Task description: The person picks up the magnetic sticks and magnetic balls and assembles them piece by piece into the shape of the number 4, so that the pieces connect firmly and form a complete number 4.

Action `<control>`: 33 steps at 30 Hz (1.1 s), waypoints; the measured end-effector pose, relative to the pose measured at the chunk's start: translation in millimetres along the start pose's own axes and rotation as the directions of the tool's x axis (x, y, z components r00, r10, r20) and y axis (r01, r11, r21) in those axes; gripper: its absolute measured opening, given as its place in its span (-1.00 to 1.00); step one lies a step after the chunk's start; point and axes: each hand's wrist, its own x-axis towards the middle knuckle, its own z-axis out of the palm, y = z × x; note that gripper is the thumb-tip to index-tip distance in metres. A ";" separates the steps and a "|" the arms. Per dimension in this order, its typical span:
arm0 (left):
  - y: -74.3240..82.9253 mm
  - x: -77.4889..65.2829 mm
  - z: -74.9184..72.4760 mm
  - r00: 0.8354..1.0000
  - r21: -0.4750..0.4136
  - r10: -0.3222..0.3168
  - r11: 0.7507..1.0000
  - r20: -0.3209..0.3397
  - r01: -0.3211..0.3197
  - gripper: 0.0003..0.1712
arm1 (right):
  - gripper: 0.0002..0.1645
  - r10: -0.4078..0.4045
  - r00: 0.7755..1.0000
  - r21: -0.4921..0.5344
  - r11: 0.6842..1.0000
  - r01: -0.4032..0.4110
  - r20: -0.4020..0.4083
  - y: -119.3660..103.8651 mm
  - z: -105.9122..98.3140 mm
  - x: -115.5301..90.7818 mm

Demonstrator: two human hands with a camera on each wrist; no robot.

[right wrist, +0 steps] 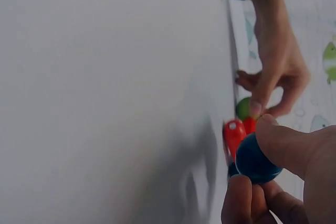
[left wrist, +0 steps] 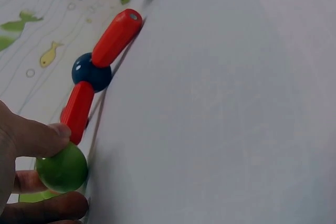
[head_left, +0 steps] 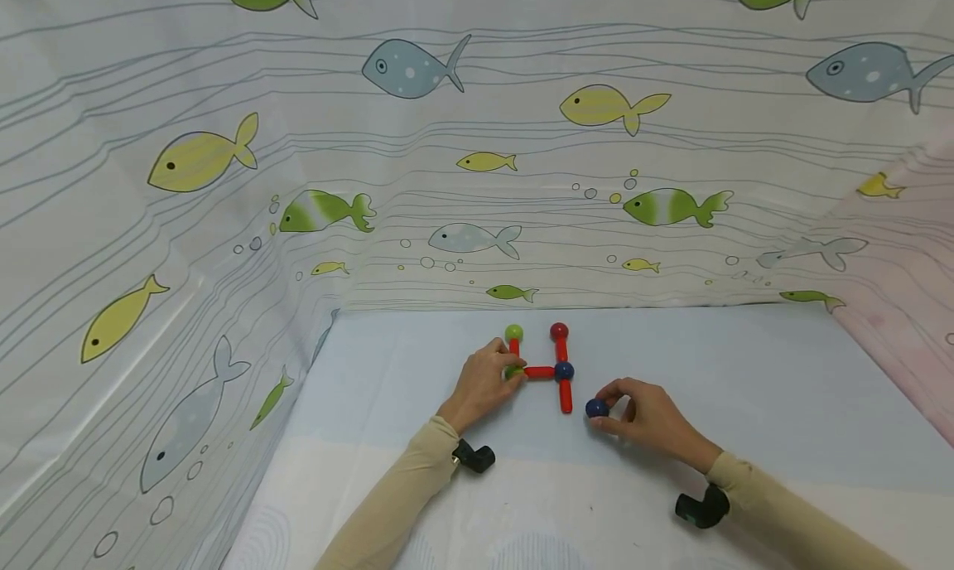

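My left hand (head_left: 484,386) grips a green ball (left wrist: 63,169) of a ball-and-rod toy, with thumb and fingers around it. A red rod (head_left: 540,373) runs from that ball to a dark blue ball (head_left: 564,371). Beyond the gripped ball, another rod leads to a light green ball (head_left: 514,333); a dark red ball (head_left: 559,331) tops the rod past the blue one. Toward me sticks out a rod (head_left: 566,398) with a bare end. Between thumb and fingers my right hand (head_left: 652,413) pinches a loose blue ball (right wrist: 257,158), slightly right of that end and apart from it.
The toy lies on a pale blue and white table surface (head_left: 708,371). Fish-patterned cloth (head_left: 522,197) stands up behind it and along the left and right sides. Each wrist wears a small black camera (head_left: 475,456).
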 end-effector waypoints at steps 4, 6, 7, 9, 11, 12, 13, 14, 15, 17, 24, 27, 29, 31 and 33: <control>0.2 -0.3 -0.5 1.000 0.021 -0.004 1.000 0.000 0.004 -0.79 | -0.55 0.022 1.000 -0.012 1.000 -0.022 -0.011 -7.1 12.4 -3.3; 0.1 -0.1 -0.4 1.000 0.029 -0.004 1.000 -0.002 0.004 -0.79 | -0.56 0.044 0.999 -0.015 0.999 -0.045 -0.015 -10.5 17.9 -3.6; 0.0 -0.1 -0.3 1.000 0.032 -0.003 0.999 -0.003 0.003 -0.80 | -0.56 0.053 0.998 -0.014 0.999 -0.053 -0.017 -12.2 20.5 -3.5; -0.2 0.0 0.0 1.000 0.038 0.002 0.999 -0.005 -0.002 -0.80 | -0.57 0.064 0.998 -0.008 0.998 -0.064 -0.022 -15.7 24.2 -3.0; 0.2 0.0 -0.3 1.000 0.038 0.007 0.999 -0.007 -0.006 -0.80 | -0.57 0.067 0.997 0.001 0.998 -0.067 -0.031 -19.4 26.6 -2.6; 0.6 0.0 -0.7 1.000 0.039 0.010 0.999 -0.007 -0.009 -0.80 | -0.58 0.069 0.997 0.003 0.998 -0.069 -0.033 -21.1 27.5 -2.3; 1.0 -0.1 -1.2 1.000 0.038 0.012 0.999 -0.007 -0.011 -0.80 | -0.58 0.073 0.997 0.003 0.997 -0.073 -0.036 -23.0 28.5 -2.0; 1.3 0.1 -1.5 1.000 0.036 0.014 0.999 -0.007 -0.013 -0.81 | -0.58 0.078 0.996 0.003 0.997 -0.078 -0.038 -24.8 29.3 -1.9; 1.6 0.2 -2.0 1.000 0.033 0.014 0.999 -0.006 -0.014 -0.81 | -0.57 0.087 0.995 0.000 0.996 -0.087 -0.042 -26.6 30.2 -1.8; 1.6 0.8 -2.1 1.000 0.031 0.015 0.999 -0.006 -0.014 -0.81 | -0.58 0.106 0.993 -0.011 0.994 -0.106 -0.051 -29.7 32.3 -1.4; 1.0 0.9 -2.1 1.000 0.034 0.010 0.999 0.001 -0.010 -0.81 | -0.58 0.157 0.986 -0.052 0.986 -0.161 -0.062 -32.6 39.7 0.0; 0.9 0.5 -2.0 1.000 0.034 0.013 0.999 0.002 -0.013 -0.81 | -0.57 0.177 0.982 -0.061 0.982 -0.181 -0.069 -34.6 41.7 0.6; 0.9 0.3 -1.9 1.000 0.034 0.015 0.999 0.002 -0.015 -0.81 | -0.56 0.176 0.981 -0.064 0.981 -0.181 -0.075 -35.9 42.7 0.8; 0.9 0.1 -1.6 1.000 0.033 0.018 0.999 0.001 -0.018 -0.81 | -0.54 0.179 0.980 -0.067 0.981 -0.185 -0.084 -37.4 43.8 0.9; 1.0 -0.1 -1.7 1.000 0.032 0.019 0.999 -0.001 -0.019 -0.81 | -0.53 0.182 0.979 -0.074 0.979 -0.188 -0.089 -39.0 44.5 0.7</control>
